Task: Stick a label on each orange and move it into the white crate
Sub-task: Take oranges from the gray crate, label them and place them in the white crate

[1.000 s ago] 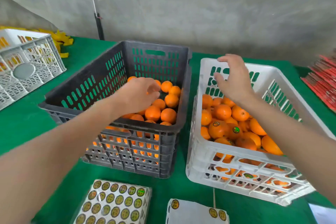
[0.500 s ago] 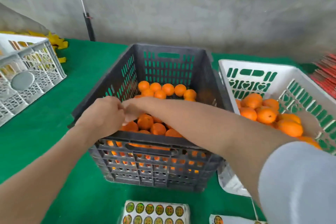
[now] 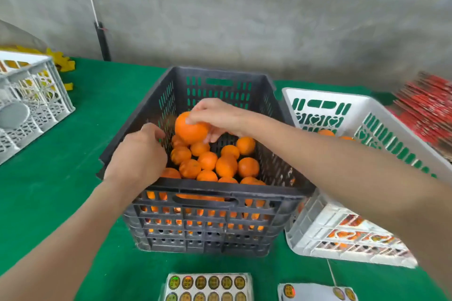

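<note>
Head view onto a green cloth tabletop [image 3: 73,154], backed by a bare grey concrete wall [image 3: 269,19]. Shows a dark slatted crate [image 3: 210,190] mid-table, part filled with loose oranges [image 3: 208,160], and just right of it the white crate [image 3: 325,95], with a few fruits [image 3: 326,132] showing inside. Takes in a pale grey crate [image 3: 34,105] at the left edge with yellow pieces [image 3: 61,63] behind it, a blurred red stack [image 3: 430,107] at the right edge, and a black pole [image 3: 101,39] against the wall. Catches two sheets near the bottom edge: a full label sheet [image 3: 208,286] and a nearly bare sheet [image 3: 315,292].

Finds the right hand [image 3: 220,115] above the pile, toward the dark crate's left wall, fingers and thumb curled round one orange [image 3: 189,131] from above, lifted clear of the rest. Places the left hand [image 3: 139,156] at that wall's rim, just beside the lifted orange, fingers curled inward, tips hidden behind the knuckles; cannot tell whether anything is pinched. Loses much of the white crate's inside behind the right forearm crossing the dark crate's near-right corner.

Differs from half a second ago: then, right forearm low across the near rim, both hands meeting at the near-left corner, no orange raised. Differs again from a second ago: right hand over the white crate's far rim, left hand down among the oranges.
</note>
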### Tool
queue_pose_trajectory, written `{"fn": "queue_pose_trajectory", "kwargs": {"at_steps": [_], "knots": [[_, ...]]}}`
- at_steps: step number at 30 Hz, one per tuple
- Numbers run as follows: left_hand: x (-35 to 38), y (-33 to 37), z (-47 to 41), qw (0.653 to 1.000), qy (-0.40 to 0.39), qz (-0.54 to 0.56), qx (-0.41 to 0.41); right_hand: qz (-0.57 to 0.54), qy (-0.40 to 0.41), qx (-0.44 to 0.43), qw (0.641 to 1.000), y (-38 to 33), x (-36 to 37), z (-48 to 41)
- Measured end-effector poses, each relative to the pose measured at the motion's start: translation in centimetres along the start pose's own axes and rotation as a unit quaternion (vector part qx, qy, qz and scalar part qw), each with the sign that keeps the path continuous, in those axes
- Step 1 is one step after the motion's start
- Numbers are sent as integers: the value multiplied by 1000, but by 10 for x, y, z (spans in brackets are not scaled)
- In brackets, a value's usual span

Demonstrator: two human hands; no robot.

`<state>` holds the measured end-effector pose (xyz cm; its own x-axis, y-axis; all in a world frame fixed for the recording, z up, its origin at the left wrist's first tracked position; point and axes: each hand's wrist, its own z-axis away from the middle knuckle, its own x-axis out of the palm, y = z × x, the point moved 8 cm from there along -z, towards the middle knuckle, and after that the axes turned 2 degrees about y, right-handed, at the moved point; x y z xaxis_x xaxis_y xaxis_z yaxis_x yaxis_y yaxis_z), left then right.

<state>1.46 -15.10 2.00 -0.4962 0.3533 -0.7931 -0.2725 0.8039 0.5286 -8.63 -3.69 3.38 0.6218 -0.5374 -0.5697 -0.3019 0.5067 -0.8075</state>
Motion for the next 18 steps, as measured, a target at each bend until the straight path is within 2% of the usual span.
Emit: {"fn": "queue_pose_trajectory", "kwargs": {"at_steps": [4, 6, 8, 10, 12, 14, 18], "knots": [[-17, 21, 15, 991, 70, 84, 73, -149, -29, 22, 988, 19, -36, 72], [-17, 48, 27, 980, 56, 167, 92, -192, -58, 16, 979, 27, -38, 109], [0, 85, 49, 950, -59, 287, 105, -223, -76, 32, 971, 36, -38, 145], [21, 127, 86, 891, -213, 386, 108, -238, -74, 41, 968, 50, -38, 173], [41, 158, 122, 860, -315, 381, 127, -233, -67, 45, 969, 68, -40, 198], [61, 173, 148, 857, -356, 353, 119, -235, -55, 47, 969, 90, -42, 218], [101, 172, 183, 864, -352, 360, 17, -293, -40, 71, 953, 141, -32, 251]]}}
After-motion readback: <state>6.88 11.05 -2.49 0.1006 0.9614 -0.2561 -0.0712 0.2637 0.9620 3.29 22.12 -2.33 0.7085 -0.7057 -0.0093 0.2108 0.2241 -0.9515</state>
